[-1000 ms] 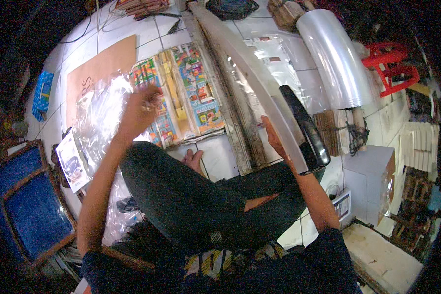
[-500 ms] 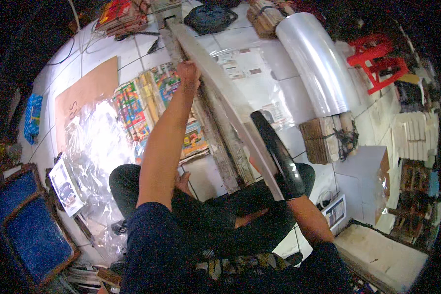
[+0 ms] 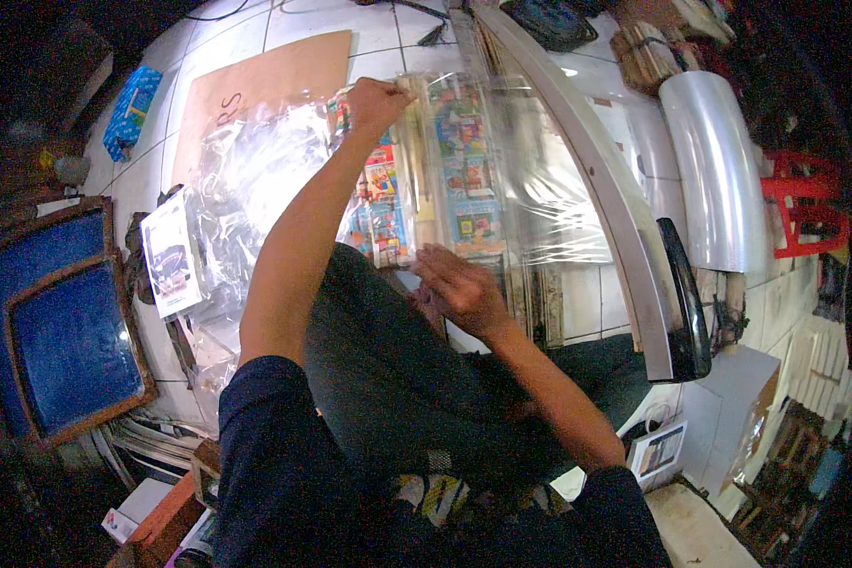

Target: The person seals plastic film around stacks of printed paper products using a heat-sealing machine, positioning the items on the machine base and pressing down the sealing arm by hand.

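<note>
My left hand [image 3: 377, 104] is closed on the far edge of a clear plastic film [image 3: 488, 213]. At the film's near edge, the fingers of my right hand [image 3: 462, 289] are pinched together on it. Colourful printed booklets [image 3: 379, 204] lie under or inside the film between my hands, with more colourful covers [image 3: 464, 142] to the right. The film stretches right across a long narrow base [image 3: 547, 303]. Raised beside this base is a long pale metal arm [image 3: 596, 180] with a black handle [image 3: 683, 298] at its near end. Glare hides parts of the film.
Left of my hands lie crumpled clear plastic [image 3: 256, 180], brown cardboard [image 3: 270, 80] and a blue pack [image 3: 133, 112]. A blue-panelled frame [image 3: 76, 327] stands farther left. On the right are a large plastic film roll [image 3: 715, 170], a red plastic stool [image 3: 809, 204] and tied bundles [image 3: 644, 52].
My right hand has left the arm's handle area and come to the film. My left hand has moved from the base to the film. The booklets and film now lie across the base; the view has shifted.
</note>
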Action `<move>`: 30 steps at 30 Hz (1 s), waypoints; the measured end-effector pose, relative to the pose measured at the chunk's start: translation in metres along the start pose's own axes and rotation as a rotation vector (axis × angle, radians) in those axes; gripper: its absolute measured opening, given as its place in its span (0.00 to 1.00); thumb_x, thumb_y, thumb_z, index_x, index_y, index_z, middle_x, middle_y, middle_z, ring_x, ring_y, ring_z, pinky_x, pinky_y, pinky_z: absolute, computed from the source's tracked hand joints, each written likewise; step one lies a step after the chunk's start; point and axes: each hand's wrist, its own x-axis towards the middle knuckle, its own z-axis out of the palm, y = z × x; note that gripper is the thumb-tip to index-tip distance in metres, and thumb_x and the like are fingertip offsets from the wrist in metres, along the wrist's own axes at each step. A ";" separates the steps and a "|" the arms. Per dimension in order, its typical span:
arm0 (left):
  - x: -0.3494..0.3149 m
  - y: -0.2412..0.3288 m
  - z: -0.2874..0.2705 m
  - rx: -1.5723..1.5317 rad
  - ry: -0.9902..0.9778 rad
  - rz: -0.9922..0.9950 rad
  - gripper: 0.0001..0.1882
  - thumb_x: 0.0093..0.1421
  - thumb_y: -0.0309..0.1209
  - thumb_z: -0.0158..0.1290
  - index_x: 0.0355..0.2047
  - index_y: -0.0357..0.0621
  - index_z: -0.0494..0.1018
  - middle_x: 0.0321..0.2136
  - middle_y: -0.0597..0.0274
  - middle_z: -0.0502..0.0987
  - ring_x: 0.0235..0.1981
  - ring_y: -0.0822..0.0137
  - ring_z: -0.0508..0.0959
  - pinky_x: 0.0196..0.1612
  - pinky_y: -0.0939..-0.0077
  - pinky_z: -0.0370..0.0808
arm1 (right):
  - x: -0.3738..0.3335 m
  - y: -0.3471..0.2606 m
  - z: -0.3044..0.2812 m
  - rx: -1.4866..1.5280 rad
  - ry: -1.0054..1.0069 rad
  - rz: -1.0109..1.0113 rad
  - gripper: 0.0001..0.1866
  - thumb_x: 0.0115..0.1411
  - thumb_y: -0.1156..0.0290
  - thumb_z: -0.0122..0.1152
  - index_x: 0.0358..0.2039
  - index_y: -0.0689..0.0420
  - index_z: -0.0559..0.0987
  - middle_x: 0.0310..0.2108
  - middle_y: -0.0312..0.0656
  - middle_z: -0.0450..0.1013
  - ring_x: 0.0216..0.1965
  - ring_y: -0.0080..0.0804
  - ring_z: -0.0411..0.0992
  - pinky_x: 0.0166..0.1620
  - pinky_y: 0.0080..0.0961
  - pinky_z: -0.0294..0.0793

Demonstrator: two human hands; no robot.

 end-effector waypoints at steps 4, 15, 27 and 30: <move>-0.020 -0.021 -0.024 -0.209 0.066 -0.062 0.15 0.44 0.40 0.72 0.26 0.43 0.85 0.18 0.59 0.82 0.21 0.69 0.81 0.31 0.73 0.79 | 0.016 -0.005 0.025 0.060 -0.016 -0.098 0.19 0.55 0.73 0.61 0.49 0.60 0.78 0.52 0.48 0.75 0.56 0.45 0.74 0.56 0.38 0.77; -0.037 -0.038 -0.026 -0.249 0.252 -0.016 0.29 0.41 0.38 0.76 0.37 0.39 0.71 0.19 0.58 0.80 0.24 0.61 0.81 0.33 0.65 0.79 | 0.030 0.000 0.042 0.129 -0.249 -0.069 0.18 0.61 0.71 0.53 0.51 0.59 0.76 0.51 0.48 0.76 0.52 0.47 0.76 0.52 0.40 0.79; -0.094 0.005 -0.004 0.465 -0.576 0.396 0.91 0.19 0.71 0.71 0.72 0.46 0.25 0.70 0.31 0.29 0.72 0.34 0.31 0.66 0.25 0.36 | 0.043 0.006 0.042 0.323 -0.461 0.156 0.16 0.60 0.69 0.54 0.49 0.54 0.77 0.46 0.52 0.77 0.46 0.53 0.76 0.49 0.43 0.77; -0.099 0.010 -0.006 0.494 -0.556 0.407 0.91 0.18 0.71 0.70 0.72 0.45 0.26 0.70 0.31 0.28 0.72 0.35 0.30 0.67 0.28 0.34 | 0.041 0.015 0.006 0.399 -0.352 0.150 0.19 0.59 0.64 0.59 0.51 0.54 0.79 0.47 0.51 0.77 0.48 0.52 0.77 0.53 0.42 0.75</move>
